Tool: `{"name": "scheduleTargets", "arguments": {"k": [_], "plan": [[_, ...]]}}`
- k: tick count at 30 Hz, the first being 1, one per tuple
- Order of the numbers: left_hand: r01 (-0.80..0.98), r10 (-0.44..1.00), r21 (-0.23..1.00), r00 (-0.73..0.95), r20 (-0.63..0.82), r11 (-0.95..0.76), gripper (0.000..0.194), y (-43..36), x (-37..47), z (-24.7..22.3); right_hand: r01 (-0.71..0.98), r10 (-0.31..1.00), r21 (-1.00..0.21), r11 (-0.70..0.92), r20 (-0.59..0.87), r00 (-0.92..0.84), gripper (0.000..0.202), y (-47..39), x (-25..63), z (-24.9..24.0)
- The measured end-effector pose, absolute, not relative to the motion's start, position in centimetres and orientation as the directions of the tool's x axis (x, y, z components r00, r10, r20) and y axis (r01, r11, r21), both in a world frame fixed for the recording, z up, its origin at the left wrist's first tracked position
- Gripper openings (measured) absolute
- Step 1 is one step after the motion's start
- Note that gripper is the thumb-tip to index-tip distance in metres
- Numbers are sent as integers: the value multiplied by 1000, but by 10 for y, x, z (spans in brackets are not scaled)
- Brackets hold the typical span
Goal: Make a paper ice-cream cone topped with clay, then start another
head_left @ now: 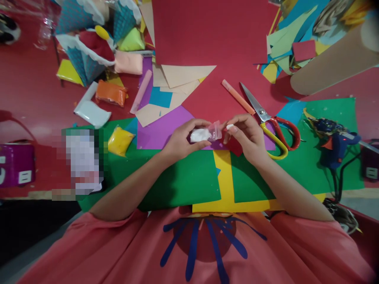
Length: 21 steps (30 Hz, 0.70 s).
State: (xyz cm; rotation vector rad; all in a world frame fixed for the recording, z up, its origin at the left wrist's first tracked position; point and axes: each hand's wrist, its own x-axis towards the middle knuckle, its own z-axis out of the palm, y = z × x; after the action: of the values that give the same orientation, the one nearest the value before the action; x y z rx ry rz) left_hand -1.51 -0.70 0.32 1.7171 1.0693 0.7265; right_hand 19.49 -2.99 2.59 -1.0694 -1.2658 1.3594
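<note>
My left hand is closed around a small clear plastic packet of white modelling clay, its crinkled open end pointing right. Just beside it, my right hand pinches a little white piece of clay between thumb and fingers. Under the right hand lies a small dark red piece, partly covered by the fingers. Large scissors with red and yellow handles rest just right of that hand, blades spread. Beyond the hand lies an orange marker-like stick.
Coloured sheets, among them a green sheet, cover the table. Clay packets, including an orange packet and a yellow packet, lie left near blue cones. To the right are a blue glue gun and a cardboard tube.
</note>
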Motion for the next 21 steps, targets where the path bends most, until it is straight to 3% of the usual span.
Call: {"name": "scheduleTargets", "arguments": {"k": [6,14,18,21], "plan": [[343,882,919,471,10,-194,62,-9,-16,3,-2,966,-1000,19,19,-256,24,-34,195,25],[428,854,835,512,92,-347,54,-14,-17,3,49,974,-996,-77,-86,-209,32,-30,194,25],[402,822,810,546,161,-426,48,-14,-17,3,27,976,-997,-75,-79,-202,36,-29,193,21],[432,823,802,554,126,-413,48,-14,-17,3,90,983,-995,-41,-56,-177,38,-30,193,18]]}}
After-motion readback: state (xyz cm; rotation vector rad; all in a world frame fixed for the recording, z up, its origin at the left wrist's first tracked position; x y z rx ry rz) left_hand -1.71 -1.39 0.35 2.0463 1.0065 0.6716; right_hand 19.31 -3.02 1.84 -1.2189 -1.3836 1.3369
